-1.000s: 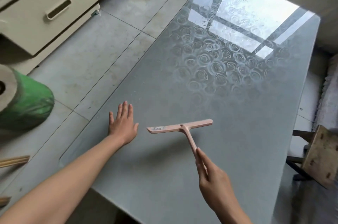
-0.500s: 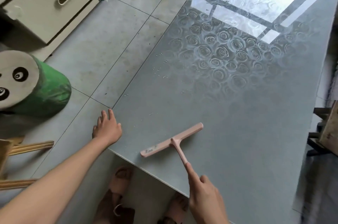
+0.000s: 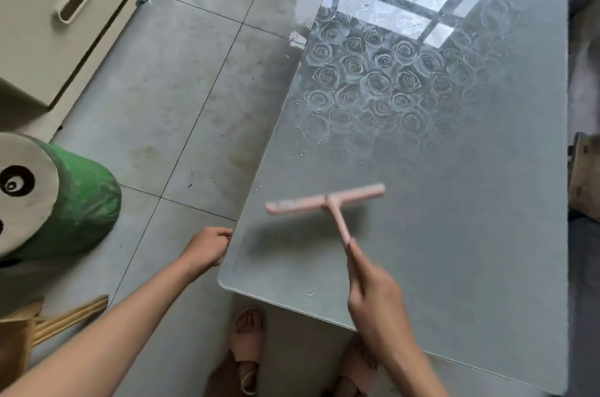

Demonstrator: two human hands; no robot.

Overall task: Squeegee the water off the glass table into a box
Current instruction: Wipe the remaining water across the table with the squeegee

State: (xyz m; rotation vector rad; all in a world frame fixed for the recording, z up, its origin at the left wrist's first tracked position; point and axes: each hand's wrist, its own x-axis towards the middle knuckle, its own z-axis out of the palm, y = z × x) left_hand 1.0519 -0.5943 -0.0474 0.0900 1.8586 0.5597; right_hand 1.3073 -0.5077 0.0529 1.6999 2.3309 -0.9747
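Note:
A pink T-shaped squeegee (image 3: 326, 202) lies with its blade across the near left part of the glass table (image 3: 454, 202), blurred by motion. My right hand (image 3: 373, 292) grips the end of its handle. At the table's left edge, close to the near corner, the fingers of my left hand (image 3: 207, 249) curl around the rim. Small water drops (image 3: 305, 133) dot the glass along the left side, beside an etched rose pattern. No box is in view.
A green stool with a panda-face top (image 3: 65, 198) stands on the tiled floor at the left, with a cream drawer cabinet (image 3: 65, 17) behind it. Wooden slats (image 3: 65, 318) lie at the lower left. My sandalled feet (image 3: 246, 344) are below the table's near edge. A wooden stool (image 3: 584, 176) stands at the right.
The squeegee moved up the table away from the near edge and its blade turned more level. My left hand went from resting flat at the table's edge to gripping the rim.

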